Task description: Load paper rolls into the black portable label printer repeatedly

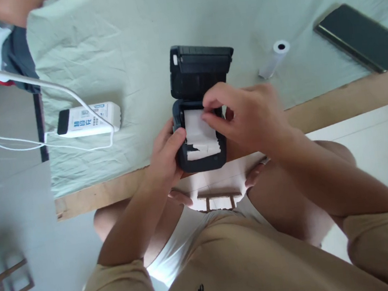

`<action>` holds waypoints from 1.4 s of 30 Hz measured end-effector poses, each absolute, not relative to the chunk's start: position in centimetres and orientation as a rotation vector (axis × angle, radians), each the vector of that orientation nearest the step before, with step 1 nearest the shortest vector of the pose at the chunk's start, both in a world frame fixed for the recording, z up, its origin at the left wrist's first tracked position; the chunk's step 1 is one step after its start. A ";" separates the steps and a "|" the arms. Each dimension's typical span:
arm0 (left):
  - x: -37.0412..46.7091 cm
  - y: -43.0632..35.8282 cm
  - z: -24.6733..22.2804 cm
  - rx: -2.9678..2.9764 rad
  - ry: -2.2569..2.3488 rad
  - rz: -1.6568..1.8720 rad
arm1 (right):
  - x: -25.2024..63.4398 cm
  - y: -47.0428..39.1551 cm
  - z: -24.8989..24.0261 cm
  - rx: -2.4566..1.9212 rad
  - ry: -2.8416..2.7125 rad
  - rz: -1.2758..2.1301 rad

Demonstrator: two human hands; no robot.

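A black portable receipt printer [181, 158] is at the table's front edge with its lid [203, 72] flipped up. Inside its compartment lies a white paper roll [197, 126], whose loose, ragged end hangs toward me. My left hand [166, 151] grips the printer's left side, the thumb on its rim. Over the right side of the compartment, my right hand [246, 114] has its thumb and index finger bent in a pinch at the paper. The exact contact of those fingertips is partly hidden.
A second, thin paper roll [275, 59] lies right of the printer, near a dark phone [365, 35]. On the left, a white power bank [89, 119] has a white cable [50, 82] across it. Another person's arm [13, 9] shows at top left.
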State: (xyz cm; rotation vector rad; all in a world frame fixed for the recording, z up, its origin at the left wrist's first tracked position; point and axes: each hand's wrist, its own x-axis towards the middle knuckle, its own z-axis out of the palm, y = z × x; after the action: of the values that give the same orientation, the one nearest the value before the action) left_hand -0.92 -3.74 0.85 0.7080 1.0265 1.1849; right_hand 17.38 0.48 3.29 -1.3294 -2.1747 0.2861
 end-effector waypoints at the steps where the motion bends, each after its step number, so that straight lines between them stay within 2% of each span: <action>1: -1.0 -3.8 0.8 0.731 1.034 1.175 | 17.3 0.4 3.5 -1.367 -2.195 0.280; 7: -1.0 -3.9 1.0 0.754 0.989 1.134 | 17.3 0.0 5.3 -1.558 -2.414 0.290; 15: -1.1 -4.0 0.6 0.763 1.062 1.130 | 16.8 -0.5 6.5 -1.512 -2.515 0.359; 17: -1.2 -4.0 0.5 0.751 1.087 1.145 | 17.6 -0.4 6.8 -1.391 -2.403 0.494; 21: -1.2 -3.9 0.6 0.717 1.100 1.177 | 20.3 1.8 5.1 -0.993 -1.755 1.114; 24: -1.1 -3.9 0.7 0.696 1.062 1.172 | 21.9 4.3 2.3 -1.088 -1.307 1.251; 27: -1.2 -4.0 0.6 0.704 1.047 1.196 | 22.4 5.5 0.3 -1.255 -1.327 1.152; 33: -1.3 -4.0 0.7 0.720 1.091 1.196 | 22.6 4.9 0.2 -1.329 -1.938 0.486; 39: -1.2 -4.0 1.3 0.708 1.110 1.160 | 22.7 4.6 0.2 -1.457 -2.011 0.435; 42: -1.3 -4.0 1.5 0.722 1.122 1.120 | 23.4 4.1 1.2 -1.234 -1.962 0.149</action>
State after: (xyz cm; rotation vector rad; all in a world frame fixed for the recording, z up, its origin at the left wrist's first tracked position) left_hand -1.28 -4.01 1.50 0.7221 1.1222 1.1197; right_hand 23.37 4.09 1.21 -1.2344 -1.9623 0.1490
